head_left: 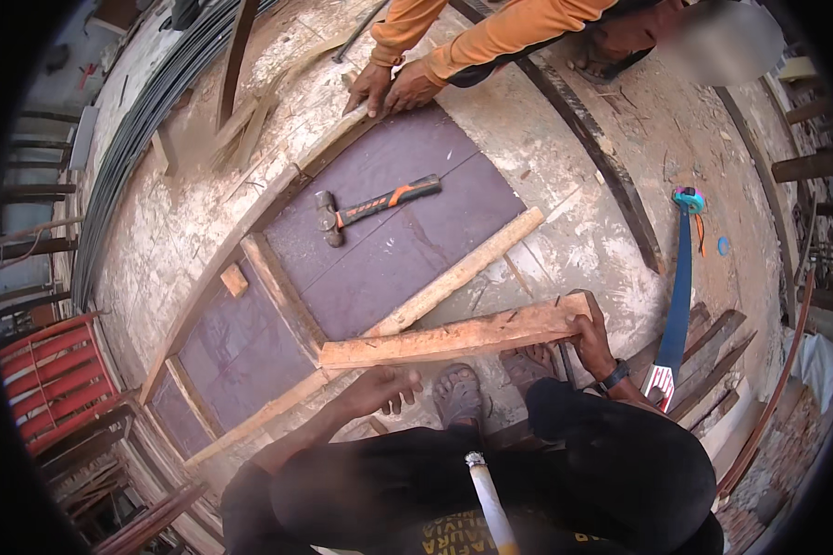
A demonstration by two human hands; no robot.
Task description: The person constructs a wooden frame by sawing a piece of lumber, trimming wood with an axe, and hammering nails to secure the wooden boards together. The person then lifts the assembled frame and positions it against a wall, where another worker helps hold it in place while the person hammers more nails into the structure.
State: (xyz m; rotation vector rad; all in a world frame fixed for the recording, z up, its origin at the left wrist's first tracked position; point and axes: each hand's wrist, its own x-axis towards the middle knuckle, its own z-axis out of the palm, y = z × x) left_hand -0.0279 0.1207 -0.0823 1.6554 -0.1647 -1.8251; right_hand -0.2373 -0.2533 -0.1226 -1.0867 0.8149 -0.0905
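Observation:
A wooden batten (453, 337) with several nails standing in it slants across the space before me. My right hand (590, 344) is closed around its right end. The left end rests at the lower edge of a wooden frame on a purple-brown plywood panel (366, 291). Just below that end, my left hand (386, 390) is held with its fingers apart and nothing in it. A hammer (375, 205) with a black and orange handle lies on the panel. At the far side, a co-worker's two hands (393, 90), in orange sleeves, press on the frame's far batten.
A small wood block (235, 280) lies on the panel's left part. Long steel rods (148, 139) run along the left. To the right are a tape measure (688, 199), a blue handsaw (676, 296) and loose planks (713, 361). A lit cigarette (487, 495) juts up from the lower edge.

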